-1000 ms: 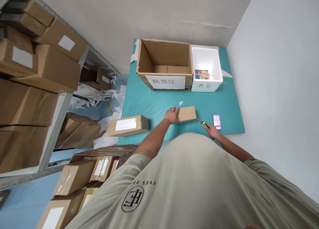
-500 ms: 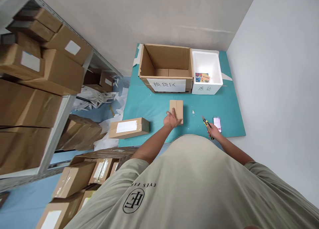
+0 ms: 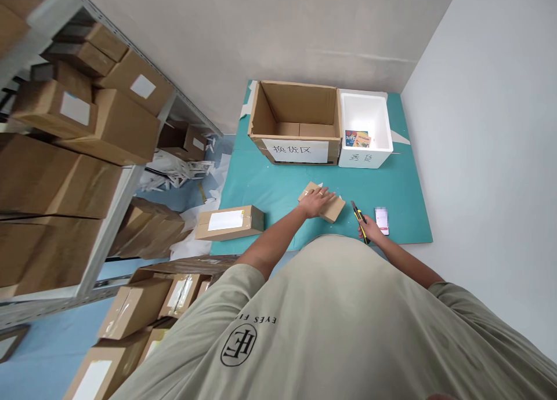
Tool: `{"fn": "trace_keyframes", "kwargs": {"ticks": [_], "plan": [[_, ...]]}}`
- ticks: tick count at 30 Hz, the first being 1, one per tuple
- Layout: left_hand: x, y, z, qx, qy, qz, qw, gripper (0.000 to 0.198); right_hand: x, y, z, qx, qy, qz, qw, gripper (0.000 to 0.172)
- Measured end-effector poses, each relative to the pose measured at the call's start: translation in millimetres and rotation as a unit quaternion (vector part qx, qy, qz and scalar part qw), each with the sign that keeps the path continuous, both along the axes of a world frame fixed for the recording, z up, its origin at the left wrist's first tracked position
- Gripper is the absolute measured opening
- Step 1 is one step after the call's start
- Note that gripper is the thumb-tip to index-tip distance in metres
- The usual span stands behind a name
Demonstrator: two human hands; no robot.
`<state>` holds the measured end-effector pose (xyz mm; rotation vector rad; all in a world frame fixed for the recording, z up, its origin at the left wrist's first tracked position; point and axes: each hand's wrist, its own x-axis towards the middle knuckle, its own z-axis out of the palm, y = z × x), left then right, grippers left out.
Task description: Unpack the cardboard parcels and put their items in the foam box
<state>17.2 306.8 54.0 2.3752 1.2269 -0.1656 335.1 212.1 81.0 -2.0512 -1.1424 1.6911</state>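
Observation:
A small cardboard box (image 3: 334,210) lies aslant on the green table (image 3: 278,183), close to my body. My left hand (image 3: 315,203) is laid over its top, fingers gripping across it, so the middle of the box is hidden. Just to the right, my right hand (image 3: 369,228) is wrapped round a black and yellow utility knife (image 3: 359,215). The knife's tip points away from me, toward the far side of the table, and is apart from the box. Beside the right hand lies a phone (image 3: 382,219) with a lit screen.
At the back stand a large open carton (image 3: 297,152) with a handwritten label and a white foam box (image 3: 364,160) holding small booklets (image 3: 357,138). A longer labelled carton (image 3: 230,221) lies at the table's left edge. Shelves of cartons (image 3: 117,122) rise on the left.
The small box has turned from lying straight to aslant, with my left hand moving right along with it. My right hand still holds the knife, nearly in the same place.

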Motion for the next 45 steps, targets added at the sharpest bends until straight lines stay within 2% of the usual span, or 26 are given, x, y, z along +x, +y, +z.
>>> {"fn": "trace_keyframes", "kwargs": {"ticks": [2, 5, 8, 12, 19, 32, 39, 45], "plan": [[-4.6, 11.8, -4.7, 0.014, 0.025, -0.014, 0.999, 0.138, -3.4, -0.2, 1.3, -0.012, 0.006, -0.006, 1.000, 0.013], [-9.8, 18.0, -14.0, -0.001, 0.038, -0.001, 0.999, 0.138, -6.7, -1.3, 4.6, -0.022, 0.009, 0.004, 1.000, 0.011], [-11.9, 10.9, -20.0, -0.011, 0.041, 0.048, 0.998, 0.140, -8.6, -1.9, 7.9, -0.018, 0.006, 0.021, 1.000, 0.013], [-9.7, -7.4, -20.0, 0.001, 0.087, 0.107, 0.990, 0.135, -13.1, 2.0, 10.5, -0.008, 0.017, 0.035, 0.999, 0.016], [-6.0, -21.2, -18.7, 0.010, 0.083, 0.142, 0.986, 0.133, -28.9, 17.2, 9.7, 0.022, -0.004, 0.064, 0.998, 0.019], [-1.8, -26.3, -10.6, 0.015, 0.117, 0.141, 0.983, 0.127, -39.8, 19.1, 7.9, 0.034, -0.073, 0.095, 0.992, 0.032], [-0.7, -26.3, -6.4, 0.009, 0.124, 0.138, 0.983, 0.126, -43.3, 16.5, 17.9, 0.031, -0.121, 0.135, 0.983, 0.039], [-0.5, -28.7, -8.2, 0.021, 0.120, 0.140, 0.983, 0.124, -45.6, 14.9, 28.3, 0.035, -0.167, 0.177, 0.969, 0.035]]}}
